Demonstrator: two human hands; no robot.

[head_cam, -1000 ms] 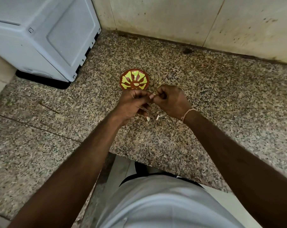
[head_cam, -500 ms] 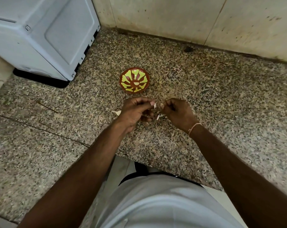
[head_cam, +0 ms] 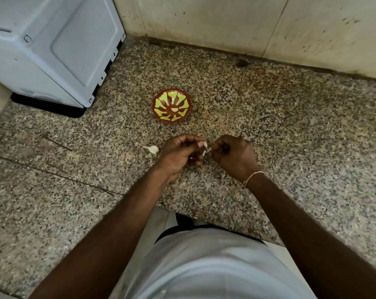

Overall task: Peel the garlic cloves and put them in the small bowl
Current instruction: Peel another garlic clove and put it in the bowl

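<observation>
A small red-brown bowl with a yellow-green pattern stands on the speckled granite counter, with one pale peeled clove lying in its middle. Just in front of the bowl, my left hand pinches a garlic clove between thumb and fingers. My right hand meets it from the right and pinches a strip of papery skin hanging off that clove. An unpeeled clove lies on the counter, just left of my left hand.
A large white appliance fills the counter's back left corner. A tiled wall runs along the back. The counter's front edge is close to my body. A small pale scrap lies right of my hands.
Both hands have drawn back from the bowl toward me and slightly apart. The unpeeled clove left of my left hand has come into view.
</observation>
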